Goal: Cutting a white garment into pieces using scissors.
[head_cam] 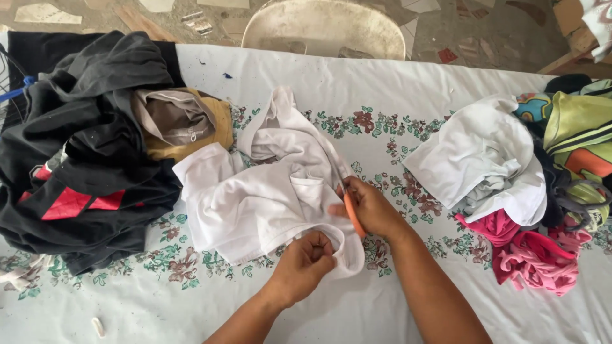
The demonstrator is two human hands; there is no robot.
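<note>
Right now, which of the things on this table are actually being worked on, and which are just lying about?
In hand:
- white garment, its edge pinched by the left hand
- orange-handled tool, apparently scissors, held in the right hand

Lying about:
- black clothes pile
- brown and mustard garment
- white cloth on the right
- pink garments
- green striped clothes
- plastic chair

Light: soft, even daylight, fairly bright | Shadows: faint, under the arms at 6 o'clock | Glare: none, white cloth (pixel 268 197) keeps its folds | Focus: sharp centre, slight stretch at edges
</note>
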